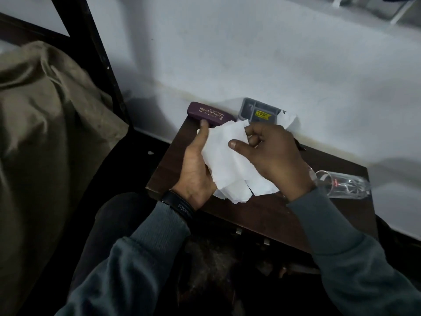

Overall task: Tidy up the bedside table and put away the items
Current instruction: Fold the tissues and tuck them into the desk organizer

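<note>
Fingers (238,145) of both hands clamped on crumpled white paper (230,165); still plenty left out: spectacle case (208,112), grey tray (258,111), tipped glass (344,184) on surface (262,215).

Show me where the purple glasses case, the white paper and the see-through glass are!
purple glasses case (210,113): head view, on its lid by the gold lettering.
white paper (224,160): head view, middle of the sheet.
see-through glass (346,185): head view, its side.

I can read "PRINCE OPTICALS" in gold letters on the purple glasses case (209,114), far left on the surface (262,213).
</note>
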The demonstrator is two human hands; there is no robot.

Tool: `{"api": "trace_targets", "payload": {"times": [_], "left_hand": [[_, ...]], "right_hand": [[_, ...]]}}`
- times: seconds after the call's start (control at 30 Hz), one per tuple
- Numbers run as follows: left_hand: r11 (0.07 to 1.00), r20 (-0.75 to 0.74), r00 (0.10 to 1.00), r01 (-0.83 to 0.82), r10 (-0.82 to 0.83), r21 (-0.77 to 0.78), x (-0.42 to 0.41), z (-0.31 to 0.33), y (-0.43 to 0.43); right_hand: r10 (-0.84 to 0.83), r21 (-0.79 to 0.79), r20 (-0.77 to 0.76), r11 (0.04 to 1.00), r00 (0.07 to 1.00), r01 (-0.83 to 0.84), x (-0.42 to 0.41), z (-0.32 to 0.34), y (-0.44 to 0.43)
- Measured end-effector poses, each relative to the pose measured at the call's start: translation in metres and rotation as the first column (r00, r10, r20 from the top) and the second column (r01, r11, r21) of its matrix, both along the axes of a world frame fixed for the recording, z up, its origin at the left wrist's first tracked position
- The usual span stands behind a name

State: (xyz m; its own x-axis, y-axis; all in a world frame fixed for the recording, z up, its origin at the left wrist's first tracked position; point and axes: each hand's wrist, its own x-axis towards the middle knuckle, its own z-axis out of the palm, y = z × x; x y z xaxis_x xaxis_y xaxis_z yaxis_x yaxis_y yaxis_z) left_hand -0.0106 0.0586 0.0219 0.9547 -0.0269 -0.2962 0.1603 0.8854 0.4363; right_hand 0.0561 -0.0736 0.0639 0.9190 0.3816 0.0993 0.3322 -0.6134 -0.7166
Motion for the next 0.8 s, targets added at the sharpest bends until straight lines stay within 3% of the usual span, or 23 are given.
{"api": "trace_targets", "payload": {"times": [0.1, 0.23, 0.3, 0.4, 0.5, 0.67, 0.8], "left_hand": [[0.991, -0.030, 1.000, -0.006, 0.010, 0.132, 0.002, -0.004, -0.003], [0.968, -0.133, 0.986, -0.070, 0.104, 0.240, 0.003, -0.012, -0.003], [0.980, -0.134, 0.988, -0.050, 0.076, 0.193, 0.002, -0.010, -0.003], [0.999, -0.079, 0.997, -0.002, 0.005, 0.038, 0.001, -0.004, -0.004], [0.999, -0.065, 0.997, 0.048, -0.049, -0.002, 0.002, -0.002, -0.009], [0.981, -0.183, 0.983, 0.060, -0.026, 0.186, 0.002, -0.003, -0.011], [0.950, -0.213, 0.976, 0.023, 0.046, 0.312, -0.001, -0.001, -0.009]], "right_hand": [[0.013, -0.062, 0.108, 0.998, 0.994, -0.006, -0.002, -0.001, -0.001], [-0.122, -0.056, 0.207, 0.989, 0.971, 0.137, 0.001, -0.001, -0.005], [-0.154, 0.033, -0.001, 0.988, 0.988, 0.154, 0.003, 0.000, -0.006], [-0.100, 0.113, -0.377, 0.982, 0.921, 0.153, 0.001, -0.003, -0.005], [-0.080, 0.076, -0.414, 0.990, 0.907, 0.122, 0.001, -0.008, -0.002], [-0.090, 0.173, -0.405, 0.970, 0.910, 0.173, 0.005, -0.003, -0.008], [-0.010, 0.210, -0.509, 0.968, 0.861, 0.135, -0.005, -0.009, -0.028]]}}
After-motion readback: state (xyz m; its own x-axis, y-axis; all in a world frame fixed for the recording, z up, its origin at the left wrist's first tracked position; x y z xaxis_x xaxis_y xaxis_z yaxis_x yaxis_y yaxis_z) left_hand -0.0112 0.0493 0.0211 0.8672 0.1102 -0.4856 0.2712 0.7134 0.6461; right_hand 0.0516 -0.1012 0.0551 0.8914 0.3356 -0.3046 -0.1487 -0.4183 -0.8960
